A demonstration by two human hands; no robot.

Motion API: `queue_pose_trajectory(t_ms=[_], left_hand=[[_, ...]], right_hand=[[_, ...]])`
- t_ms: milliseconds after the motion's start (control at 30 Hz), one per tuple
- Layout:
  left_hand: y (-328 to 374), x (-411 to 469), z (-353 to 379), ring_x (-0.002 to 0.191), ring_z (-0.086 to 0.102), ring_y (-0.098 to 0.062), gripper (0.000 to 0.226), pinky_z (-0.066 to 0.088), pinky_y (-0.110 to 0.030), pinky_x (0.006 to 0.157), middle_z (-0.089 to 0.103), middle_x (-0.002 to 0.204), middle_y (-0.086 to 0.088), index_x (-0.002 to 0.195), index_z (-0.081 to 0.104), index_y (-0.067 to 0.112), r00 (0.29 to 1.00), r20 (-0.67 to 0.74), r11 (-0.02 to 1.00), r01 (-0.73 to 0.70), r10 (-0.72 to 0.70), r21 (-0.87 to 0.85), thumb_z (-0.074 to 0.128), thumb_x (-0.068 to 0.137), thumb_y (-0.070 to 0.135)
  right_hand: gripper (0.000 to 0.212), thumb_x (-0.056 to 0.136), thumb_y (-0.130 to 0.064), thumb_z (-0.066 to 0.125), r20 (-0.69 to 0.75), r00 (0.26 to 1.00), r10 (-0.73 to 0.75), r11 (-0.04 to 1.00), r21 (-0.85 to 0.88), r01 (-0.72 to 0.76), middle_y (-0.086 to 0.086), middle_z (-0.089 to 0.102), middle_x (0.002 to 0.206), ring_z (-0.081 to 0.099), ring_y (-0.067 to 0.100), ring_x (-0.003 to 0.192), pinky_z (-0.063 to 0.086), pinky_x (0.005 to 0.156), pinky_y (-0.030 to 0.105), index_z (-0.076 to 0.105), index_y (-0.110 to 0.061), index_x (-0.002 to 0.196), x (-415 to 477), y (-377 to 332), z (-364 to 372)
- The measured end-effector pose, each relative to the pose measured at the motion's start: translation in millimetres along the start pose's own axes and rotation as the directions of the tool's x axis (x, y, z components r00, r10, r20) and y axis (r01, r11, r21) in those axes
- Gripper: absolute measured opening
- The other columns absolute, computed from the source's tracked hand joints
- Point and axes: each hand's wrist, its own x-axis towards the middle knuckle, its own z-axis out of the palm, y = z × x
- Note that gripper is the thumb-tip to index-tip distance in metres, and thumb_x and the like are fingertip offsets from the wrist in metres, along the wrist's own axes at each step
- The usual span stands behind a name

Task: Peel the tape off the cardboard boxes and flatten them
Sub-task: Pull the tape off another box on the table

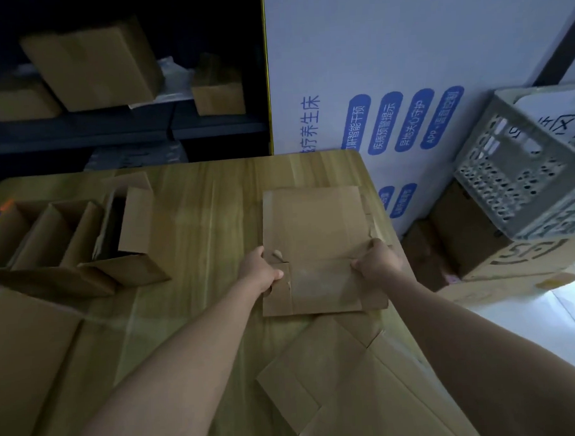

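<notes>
Flattened brown cardboard box [317, 246] gripped at both sides, centre right of frame.
Left hand [260, 268] and right hand [377, 263] curl their fingers round its edges. It lies near the pale wooden table's [206, 205] right edge, so a careless shove could slide it off.

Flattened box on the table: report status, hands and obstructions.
Left hand and right hand grip opposite edges of flattened box. It lies flat on wooden table. Nothing in the way; open boxes stand apart at left.
</notes>
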Motion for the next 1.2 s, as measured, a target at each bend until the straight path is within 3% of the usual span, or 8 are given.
queue_pose_trajectory(t_ms=[100, 333, 467, 600, 700, 900, 1100, 1200], left_hand=[[-4, 3, 6, 0.132, 0.042, -0.024, 0.081, 0.037, -0.032, 0.107, 0.038, 0.149, -0.007, 0.149, 0.026, 0.016, 1.000, -0.031, 0.998, 0.008, -0.006, 0.061, 0.072, 0.082, 0.013], [6, -9, -1, 0.129, 0.044, -0.026, 0.069, 0.040, -0.032, 0.097, 0.041, 0.145, -0.009, 0.145, 0.029, 0.010, 0.996, -0.058, 0.952, -0.043, 0.064, 0.304, 0.066, 0.088, 0.023], [12, -29, -37, 0.132, 0.041, -0.026, 0.075, 0.039, -0.032, 0.099, 0.036, 0.148, -0.010, 0.146, 0.026, 0.008, 0.987, -0.042, 0.953, -0.140, 0.157, 0.268, 0.068, 0.086, 0.026], [10, -65, -95, 0.119, 0.051, -0.025, 0.056, 0.043, -0.033, 0.093, 0.049, 0.135, -0.009, 0.136, 0.043, 0.008, 0.945, -0.089, 0.919, -0.278, 0.313, 0.280, 0.066, 0.087, 0.025], [-1, -101, -154, 0.104, 0.056, -0.023, 0.037, 0.043, -0.030, 0.080, 0.057, 0.120, -0.007, 0.123, 0.053, 0.012, 0.884, -0.168, 0.859, -0.352, 0.436, 0.372, 0.063, 0.088, 0.022], [-51, -177, -280, 0.104, 0.057, -0.022, 0.028, 0.045, -0.028, 0.081, 0.057, 0.114, -0.006, 0.115, 0.060, 0.015, 0.742, -0.304, 0.762, -0.408, 0.598, 0.502, 0.061, 0.088, 0.015], [-126, -227, -366, 0.106, 0.056, -0.018, 0.032, 0.045, -0.029, 0.088, 0.058, 0.119, -0.005, 0.120, 0.059, 0.015, 0.752, -0.334, 0.776, -0.355, 0.569, 0.521, 0.062, 0.088, 0.017], [-163, -240, -390, 0.102, 0.057, -0.015, 0.031, 0.046, -0.026, 0.085, 0.061, 0.116, -0.003, 0.119, 0.060, 0.015, 0.772, -0.338, 0.799, -0.338, 0.538, 0.498, 0.063, 0.088, 0.018]], right_hand=[[0.061, 0.084, -0.036, 0.063, 0.002, 0.998, 0.060, 0.998, -0.001, -0.060, 0.012, 0.027, 0.143, 0.026, 0.037, 0.131, 0.026, 0.107, 0.047, 0.035, -0.024, 0.137, 3, 0, 9], [0.061, 0.086, -0.039, 0.059, -0.066, 0.996, 0.066, 0.992, -0.099, -0.072, 0.013, 0.031, 0.143, 0.028, 0.034, 0.132, 0.025, 0.108, 0.046, 0.034, -0.019, 0.138, -15, -6, 1], [0.055, 0.091, -0.032, 0.054, -0.267, 0.958, -0.107, 0.964, -0.264, 0.034, 0.012, 0.032, 0.144, 0.025, 0.032, 0.133, 0.020, 0.110, 0.045, 0.033, -0.013, 0.139, -56, -34, -8], [0.055, 0.093, -0.029, 0.052, -0.189, 0.919, -0.345, 0.921, -0.256, 0.293, 0.008, 0.032, 0.146, 0.026, 0.029, 0.134, 0.021, 0.109, 0.043, 0.032, -0.014, 0.142, -113, -94, -9], [0.053, 0.092, -0.027, 0.054, -0.114, 0.837, -0.535, 0.837, -0.208, 0.506, 0.008, 0.037, 0.144, 0.030, 0.029, 0.132, 0.025, 0.106, 0.042, 0.037, -0.013, 0.141, -169, -150, 2], [0.052, 0.091, -0.024, 0.058, -0.028, 0.602, -0.798, 0.596, -0.177, 0.783, 0.012, 0.048, 0.136, 0.039, 0.030, 0.127, 0.035, 0.103, 0.040, 0.043, -0.011, 0.138, -285, -240, 42], [0.052, 0.086, -0.026, 0.065, 0.118, 0.353, -0.928, 0.337, -0.134, 0.932, 0.009, 0.054, 0.132, 0.043, 0.027, 0.126, 0.039, 0.103, 0.041, 0.049, -0.014, 0.134, -382, -287, 111], [0.057, 0.085, -0.045, 0.063, 0.328, 0.318, -0.890, 0.268, -0.188, 0.945, 0.007, 0.050, 0.134, 0.038, 0.027, 0.127, 0.034, 0.103, 0.040, 0.049, -0.019, 0.134, -412, -298, 156]])
